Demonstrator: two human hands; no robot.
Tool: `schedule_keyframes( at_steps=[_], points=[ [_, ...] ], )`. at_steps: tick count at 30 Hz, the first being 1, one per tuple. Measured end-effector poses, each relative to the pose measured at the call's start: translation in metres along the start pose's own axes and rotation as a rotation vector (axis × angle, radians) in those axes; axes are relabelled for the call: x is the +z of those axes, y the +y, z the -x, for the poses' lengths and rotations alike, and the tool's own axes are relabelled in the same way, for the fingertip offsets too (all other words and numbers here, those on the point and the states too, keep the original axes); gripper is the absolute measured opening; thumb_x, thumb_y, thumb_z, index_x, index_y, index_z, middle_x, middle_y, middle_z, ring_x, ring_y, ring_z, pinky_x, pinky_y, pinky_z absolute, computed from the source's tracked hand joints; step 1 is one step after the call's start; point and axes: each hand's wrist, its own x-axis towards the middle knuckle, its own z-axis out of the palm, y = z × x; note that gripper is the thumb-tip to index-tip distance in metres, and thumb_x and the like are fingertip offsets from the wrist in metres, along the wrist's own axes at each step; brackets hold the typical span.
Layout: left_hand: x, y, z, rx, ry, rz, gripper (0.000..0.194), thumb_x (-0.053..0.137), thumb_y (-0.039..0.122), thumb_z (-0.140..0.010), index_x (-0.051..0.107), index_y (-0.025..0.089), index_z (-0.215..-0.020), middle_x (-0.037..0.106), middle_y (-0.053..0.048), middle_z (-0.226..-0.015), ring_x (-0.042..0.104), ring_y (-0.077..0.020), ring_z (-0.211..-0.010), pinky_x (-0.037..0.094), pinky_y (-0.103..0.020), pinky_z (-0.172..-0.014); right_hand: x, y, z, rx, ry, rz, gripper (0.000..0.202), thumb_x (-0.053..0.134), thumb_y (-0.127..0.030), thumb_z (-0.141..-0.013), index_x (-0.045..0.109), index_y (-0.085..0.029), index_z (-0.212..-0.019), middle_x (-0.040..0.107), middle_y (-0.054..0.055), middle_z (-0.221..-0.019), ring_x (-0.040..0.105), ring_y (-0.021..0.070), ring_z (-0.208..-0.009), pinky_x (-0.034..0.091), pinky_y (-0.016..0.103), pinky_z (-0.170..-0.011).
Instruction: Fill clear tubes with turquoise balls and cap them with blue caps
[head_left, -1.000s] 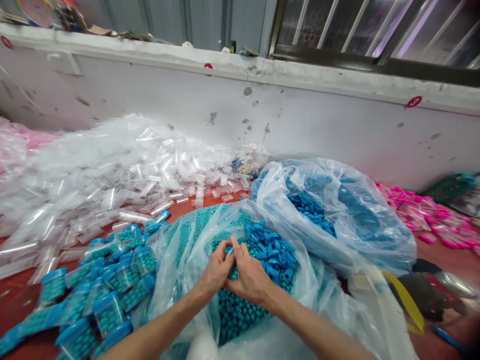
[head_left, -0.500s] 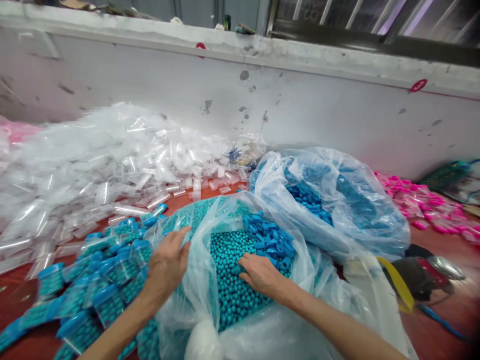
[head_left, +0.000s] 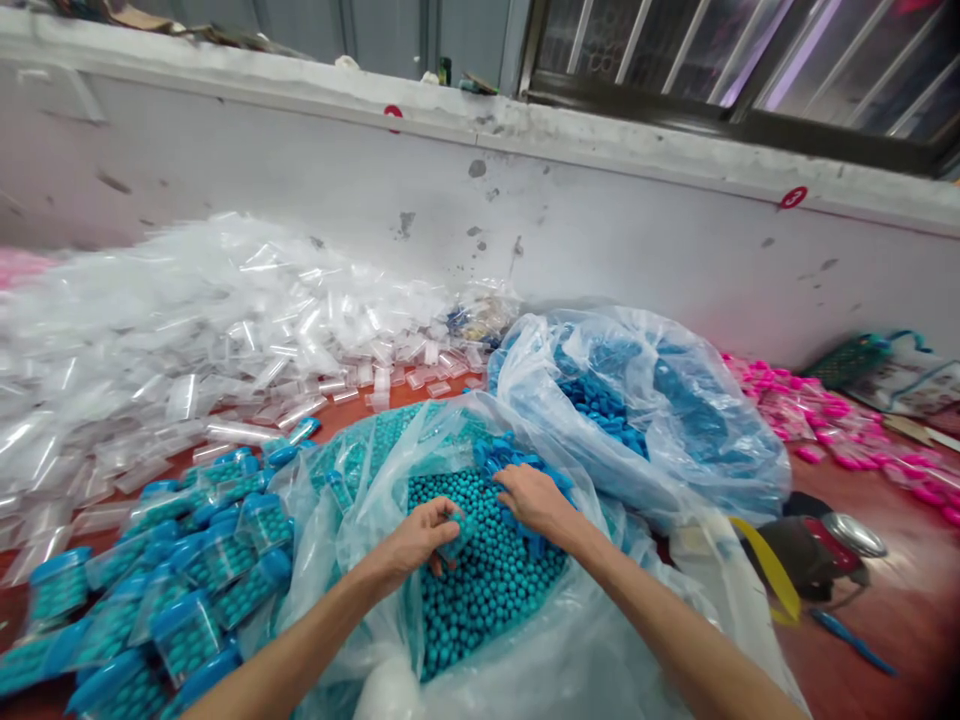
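Note:
My left hand (head_left: 429, 535) is closed around a small clear container (head_left: 454, 540) with teal beads showing in it, held just above the loose beads. Those teal beads (head_left: 480, 600) fill an open, clear plastic bag (head_left: 360, 590). A heap of blue plastic lids (head_left: 495, 455) lies on the beads at the bag's far side. Over that heap is my right hand (head_left: 534, 498), its fingers curled down at the lids; whatever they pinch is hidden. Left of the bag, several bead-filled containers with blue lids (head_left: 187, 635) are piled on the red surface.
A large mound of clear empty containers (head_left: 225, 320) spreads along the wall at the left. Behind the bead bag stands another plastic bag (head_left: 720, 450) of blue lids (head_left: 604, 405). Bright pink pieces (head_left: 832, 420) lie at the right, beyond a dark red-and-silver object (head_left: 832, 550).
My left hand has moved from the bag's left edge to over the beads, with a container in it. The right hand has left the beads and gone up to the blue lids.

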Motion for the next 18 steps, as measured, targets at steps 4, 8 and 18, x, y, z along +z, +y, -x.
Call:
schedule_keyframes(
  at_steps=[4,8,18],
  points=[
    [-0.002,-0.004,0.006,-0.044,-0.019,0.144,0.039,0.061,0.044,-0.068,0.041,0.018,-0.088,0.061,-0.001,-0.073,0.057,-0.0097,-0.048,0.034,-0.016,-0.036,0.012,0.004,-0.001,0.080,-0.047,0.237,0.020,0.041,-0.006,-0.080,0.061,-0.011,-0.080,0.062,0.014,-0.087,0.053,0.0253,-0.088,0.037,0.036,-0.074],
    [-0.003,-0.012,0.004,-0.034,-0.033,0.218,0.041,0.061,0.045,-0.068,0.040,0.018,-0.091,0.060,0.000,-0.070,0.057,-0.0096,-0.047,0.036,-0.016,-0.037,0.014,-0.006,0.000,0.072,0.039,0.072,0.016,0.046,-0.015,-0.081,0.057,-0.011,-0.091,0.061,0.013,-0.088,0.054,0.0239,-0.087,0.038,0.034,-0.074],
    [0.004,-0.013,0.003,0.102,0.013,0.146,0.048,0.059,0.048,-0.070,0.041,0.019,-0.102,0.055,0.003,-0.070,0.051,-0.0058,-0.041,0.032,-0.015,-0.033,0.016,-0.033,0.005,0.061,-0.069,-0.958,0.022,0.039,-0.018,-0.081,0.056,-0.016,-0.095,0.055,0.000,-0.068,0.054,0.0115,-0.056,0.044,0.021,-0.050]
  ],
)
